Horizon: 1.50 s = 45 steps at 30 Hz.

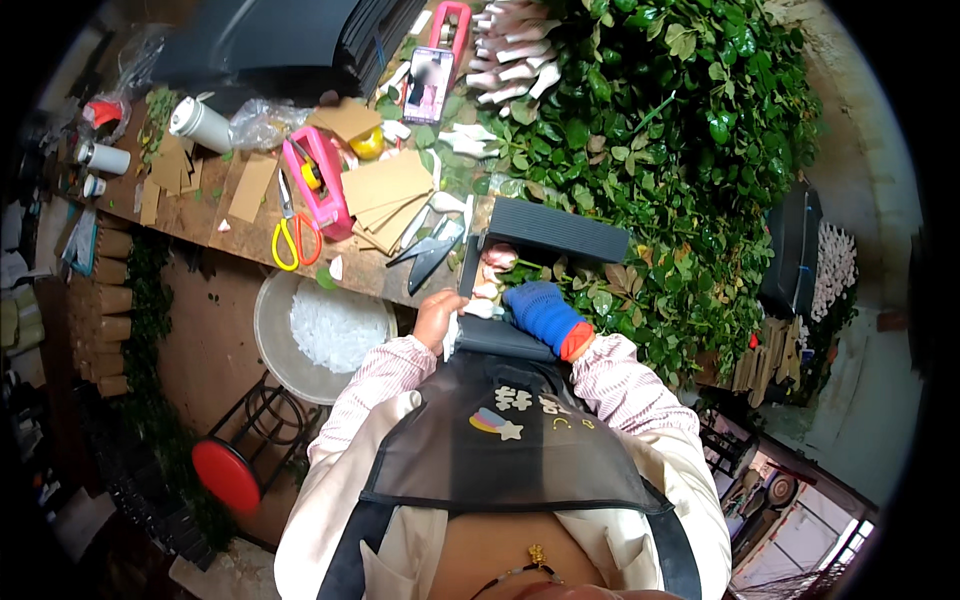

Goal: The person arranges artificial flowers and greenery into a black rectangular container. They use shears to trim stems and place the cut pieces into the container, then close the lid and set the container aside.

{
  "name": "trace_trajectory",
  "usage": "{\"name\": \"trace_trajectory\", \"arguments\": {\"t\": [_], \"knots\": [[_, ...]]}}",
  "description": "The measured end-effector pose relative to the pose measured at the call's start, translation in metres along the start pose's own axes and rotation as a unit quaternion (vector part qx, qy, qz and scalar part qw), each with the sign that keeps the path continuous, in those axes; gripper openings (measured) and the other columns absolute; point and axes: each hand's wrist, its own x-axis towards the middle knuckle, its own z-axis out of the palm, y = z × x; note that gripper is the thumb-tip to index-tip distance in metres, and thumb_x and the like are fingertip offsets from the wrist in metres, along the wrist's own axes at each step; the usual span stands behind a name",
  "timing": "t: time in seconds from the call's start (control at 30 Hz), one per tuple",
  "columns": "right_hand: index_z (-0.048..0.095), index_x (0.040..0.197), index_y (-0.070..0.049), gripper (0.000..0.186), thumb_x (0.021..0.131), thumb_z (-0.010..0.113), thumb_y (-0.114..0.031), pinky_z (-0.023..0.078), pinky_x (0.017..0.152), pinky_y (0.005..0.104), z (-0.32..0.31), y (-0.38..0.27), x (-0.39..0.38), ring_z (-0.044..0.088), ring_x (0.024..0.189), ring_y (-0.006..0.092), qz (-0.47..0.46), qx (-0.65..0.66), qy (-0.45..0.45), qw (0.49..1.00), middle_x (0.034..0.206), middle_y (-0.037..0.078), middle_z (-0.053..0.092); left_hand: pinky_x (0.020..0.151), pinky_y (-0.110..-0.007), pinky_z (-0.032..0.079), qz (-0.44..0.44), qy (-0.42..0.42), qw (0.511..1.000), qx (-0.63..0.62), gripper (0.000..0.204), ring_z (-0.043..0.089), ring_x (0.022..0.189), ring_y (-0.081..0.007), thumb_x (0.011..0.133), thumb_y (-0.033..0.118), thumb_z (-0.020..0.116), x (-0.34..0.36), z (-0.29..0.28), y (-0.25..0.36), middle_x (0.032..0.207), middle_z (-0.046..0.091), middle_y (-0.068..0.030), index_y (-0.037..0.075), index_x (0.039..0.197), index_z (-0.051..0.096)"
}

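Pale pink roses (497, 258), some with white sleeves on their heads, lie between my hands at the table's near edge. My left hand (437, 320) is bare and closed at the left end of a dark folded board (508, 339), beside a white-sleeved rose head (480, 308); what its fingers grip is partly hidden. My right hand (545, 312) wears a blue glove with a red cuff. Its fingers are curled just right of the roses, over the leaves, and what they hold is hidden. A black corrugated board (558, 231) stands beyond both hands.
Leafy rose stems (650, 150) pile up on the right. On the table (225, 240) lie dark-handled shears (432, 260), scissors (291, 230), a pink tape dispenser (318, 185), cardboard pieces (388, 195) and a phone (429, 85). A basin (272, 335) and red stool (226, 473) stand lower left.
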Motion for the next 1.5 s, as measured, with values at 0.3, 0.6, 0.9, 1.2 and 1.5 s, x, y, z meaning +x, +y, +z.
{"name": "trace_trajectory", "arguments": {"t": [0.3, 0.6, 0.9, 1.2, 1.5], "knots": [[0.068, 0.097, -0.012, 0.030, 0.088, 0.067, -0.040, 0.055, 0.077, 0.0494, -0.020, -0.007, -0.011, 0.071, 0.090, 0.0363, 0.013, 0.014, -0.024, 1.000, 0.092, 0.017, 0.073, 0.058, -0.028, 0.043, 0.054, 0.233, 0.963, -0.123, 0.011, 0.053, 0.063, -0.0112, 0.089, 0.012, 0.062, -0.059, -0.072, 0.037, 0.071, 0.057, -0.0002, 0.005, 0.083, 0.066], [0.071, 0.089, -0.011, 0.021, 0.091, 0.058, -0.028, 0.055, 0.070, 0.0474, -0.002, -0.010, 0.000, 0.073, 0.083, 0.0329, -0.031, -0.066, 0.001, 0.997, 0.086, 0.015, 0.074, 0.085, -0.045, 0.051, 0.246, 0.185, 0.672, 0.674, 0.019, 0.065, 0.096, -0.0367, 0.081, 0.017, 0.074, -0.087, -0.133, 0.074, 0.103, 0.070, -0.0175, 0.006, 0.096, 0.068], [0.077, 0.092, -0.009, 0.025, 0.090, 0.058, -0.025, 0.055, 0.068, 0.0497, -0.019, -0.008, 0.010, 0.074, 0.085, 0.0327, -0.101, -0.093, -0.061, 0.989, 0.090, 0.017, 0.075, 0.117, -0.047, 0.030, 0.251, -0.095, 0.828, 0.493, 0.089, 0.033, 0.140, -0.0405, 0.072, 0.036, 0.091, 0.027, 0.004, 0.030, 0.148, 0.033, -0.0242, 0.006, 0.140, 0.042], [0.071, 0.101, -0.008, 0.027, 0.090, 0.059, -0.029, 0.055, 0.076, 0.0497, -0.036, -0.005, -0.015, 0.072, 0.087, 0.0347, -0.003, 0.059, 0.060, 0.996, 0.090, 0.018, 0.073, 0.116, -0.054, 0.026, 0.231, -0.131, 0.774, 0.575, 0.089, 0.024, 0.140, -0.0510, 0.061, 0.043, 0.094, 0.034, 0.004, 0.041, 0.148, 0.025, -0.0325, 0.010, 0.130, 0.047], [0.060, 0.104, -0.009, 0.028, 0.094, 0.058, -0.035, 0.050, 0.064, 0.0498, 0.002, -0.007, 0.002, 0.070, 0.073, 0.0323, -0.002, -0.006, 0.031, 0.999, 0.079, 0.015, 0.071, 0.113, -0.051, 0.033, 0.230, -0.119, 0.789, 0.557, 0.059, 0.034, 0.133, -0.0452, 0.064, 0.039, 0.094, 0.040, 0.004, 0.033, 0.150, 0.026, -0.0291, 0.011, 0.110, 0.069]]}}
